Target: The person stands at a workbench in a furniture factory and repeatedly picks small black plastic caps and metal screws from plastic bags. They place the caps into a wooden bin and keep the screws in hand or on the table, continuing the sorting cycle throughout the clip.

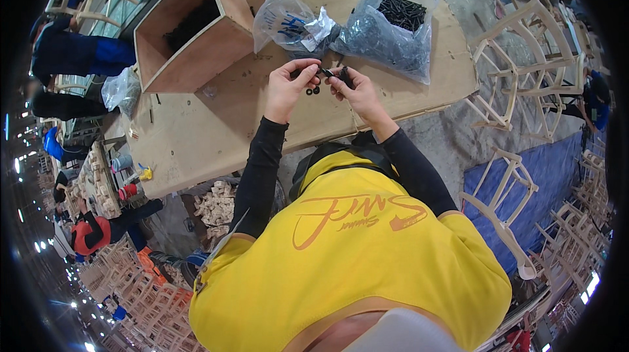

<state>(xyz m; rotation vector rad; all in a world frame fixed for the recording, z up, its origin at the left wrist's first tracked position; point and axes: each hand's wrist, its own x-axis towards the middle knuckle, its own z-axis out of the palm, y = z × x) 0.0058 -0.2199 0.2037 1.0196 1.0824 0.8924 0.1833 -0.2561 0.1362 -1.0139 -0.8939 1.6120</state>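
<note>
Both hands met over the plywood table [216, 123], left hand [286, 87] and right hand [354, 90] fingers pinching a small black screw [327, 73] between them, loose washers [312, 91] just below for easy grabbing.

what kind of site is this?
Most likely a furniture assembly workshop or factory floor. Unfinished wooden chair frames are stacked around a plywood worktable; clear bags of black screws and an open wooden box sit on it. Both hands handle small black hardware.
</note>
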